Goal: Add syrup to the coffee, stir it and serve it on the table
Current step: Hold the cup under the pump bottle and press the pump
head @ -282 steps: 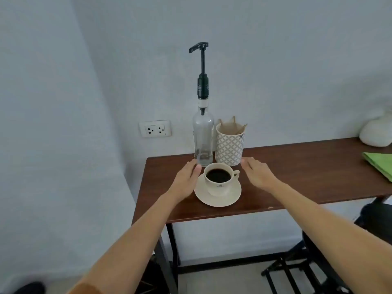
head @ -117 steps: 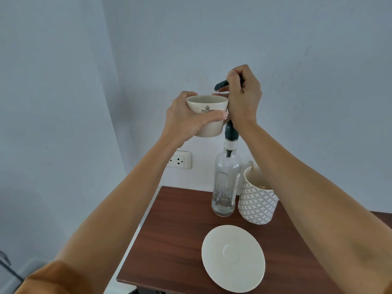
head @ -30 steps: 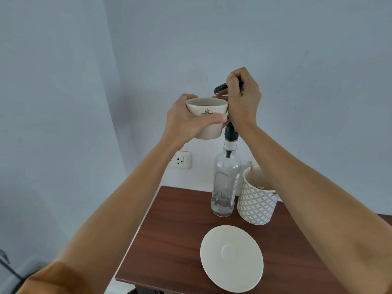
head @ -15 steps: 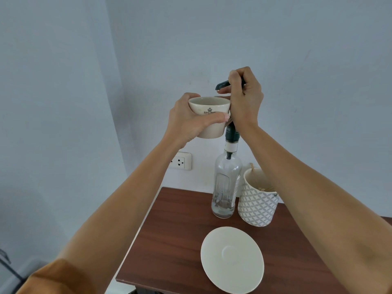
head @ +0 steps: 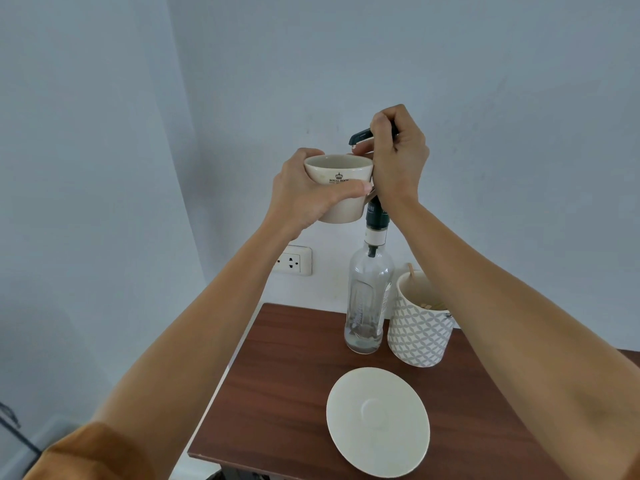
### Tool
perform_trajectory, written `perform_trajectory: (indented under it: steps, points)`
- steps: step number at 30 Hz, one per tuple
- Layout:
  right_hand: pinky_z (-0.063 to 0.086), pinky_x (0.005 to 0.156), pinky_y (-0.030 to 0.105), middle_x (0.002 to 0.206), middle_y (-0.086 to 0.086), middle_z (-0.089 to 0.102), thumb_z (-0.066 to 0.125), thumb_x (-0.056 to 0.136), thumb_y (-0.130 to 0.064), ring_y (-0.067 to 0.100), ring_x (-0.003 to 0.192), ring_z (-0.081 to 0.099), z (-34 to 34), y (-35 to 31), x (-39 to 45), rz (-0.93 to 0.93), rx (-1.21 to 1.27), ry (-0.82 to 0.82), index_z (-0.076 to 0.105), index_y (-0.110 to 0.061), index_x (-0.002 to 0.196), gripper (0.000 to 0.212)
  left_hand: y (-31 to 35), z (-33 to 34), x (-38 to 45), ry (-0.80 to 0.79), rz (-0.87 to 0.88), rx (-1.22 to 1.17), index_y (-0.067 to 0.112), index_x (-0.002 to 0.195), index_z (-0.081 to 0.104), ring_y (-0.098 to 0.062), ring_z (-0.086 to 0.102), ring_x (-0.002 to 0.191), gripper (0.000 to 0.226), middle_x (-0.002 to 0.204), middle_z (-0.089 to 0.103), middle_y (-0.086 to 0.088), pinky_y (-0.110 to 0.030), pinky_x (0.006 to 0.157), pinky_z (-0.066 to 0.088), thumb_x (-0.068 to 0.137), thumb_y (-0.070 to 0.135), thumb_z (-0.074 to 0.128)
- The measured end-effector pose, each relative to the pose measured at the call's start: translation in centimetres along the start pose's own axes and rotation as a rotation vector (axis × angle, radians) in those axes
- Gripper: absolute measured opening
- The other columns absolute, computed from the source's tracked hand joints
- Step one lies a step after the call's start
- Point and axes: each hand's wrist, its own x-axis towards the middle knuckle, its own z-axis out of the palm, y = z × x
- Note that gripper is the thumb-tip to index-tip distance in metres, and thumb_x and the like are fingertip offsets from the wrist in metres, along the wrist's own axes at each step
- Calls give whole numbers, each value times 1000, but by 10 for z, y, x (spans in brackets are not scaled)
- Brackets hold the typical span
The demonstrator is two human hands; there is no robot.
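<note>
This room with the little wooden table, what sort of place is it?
Probably a small coffee corner in a home or office, set against a plain wall. A pump-top syrup bottle, a patterned holder of wooden stirrers and a saucer share the table.

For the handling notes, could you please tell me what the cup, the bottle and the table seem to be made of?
Cup: likely glazed ceramic; smooth cream surface, thick rim, printed crest.
Bottle: clear glass by the look; see-through with bright reflections, and a dark, probably plastic, pump.
Table: dark wood or wood-look laminate; streaked grain, satin sheen.
</note>
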Motion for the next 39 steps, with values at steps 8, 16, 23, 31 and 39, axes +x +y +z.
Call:
perform_trajectory:
  steps: [8, 16, 23, 31, 39]
  points:
    - [56, 64, 35, 54, -5, 69, 48, 95, -10, 19, 58, 72, 0, 2, 1, 4, 2, 4, 55, -12, 77, 19, -1, 0, 0, 3, 6, 0, 25, 116, 58, -10, 69, 100, 95, 111, 70, 8, -22, 69, 52, 31, 61, 80]
    - [59, 72, 46, 52, -8, 68, 47, 95, -10, 20, 59, 73, 0, 3, 1, 2, 1, -4, 54, -15, 76, 20, -1, 0, 0, 1, -1, 0, 24, 118, 59, -9, 68, 99, 84, 106, 68, 10, -19, 68, 50, 43, 50, 88]
    - [58, 70, 44, 49, -10, 66, 47, 94, -8, 19, 58, 73, 0, 3, 1, -2, 5, -7, 54, -13, 76, 20, -2, 1, -1, 6, 5, 2, 25, 115, 59, -6, 68, 96, 92, 105, 68, 13, -21, 69, 51, 32, 59, 82]
    - [53, 63, 34, 47, -13, 65, 45, 94, -6, 18, 58, 73, 0, 3, 1, -20, -13, -5, 53, -14, 75, 21, -2, 1, -1, 0, -3, 1, 24, 119, 59, -9, 68, 100, 96, 109, 68, 10, -20, 68, 51, 33, 58, 83]
    - [53, 62, 32, 49, -7, 66, 46, 93, -6, 19, 57, 72, 0, 5, 0, -17, -9, -6, 55, -11, 76, 19, -3, 1, -2, 4, -2, -8, 26, 116, 59, -7, 68, 97, 93, 107, 68, 12, -21, 68, 52, 32, 60, 81]
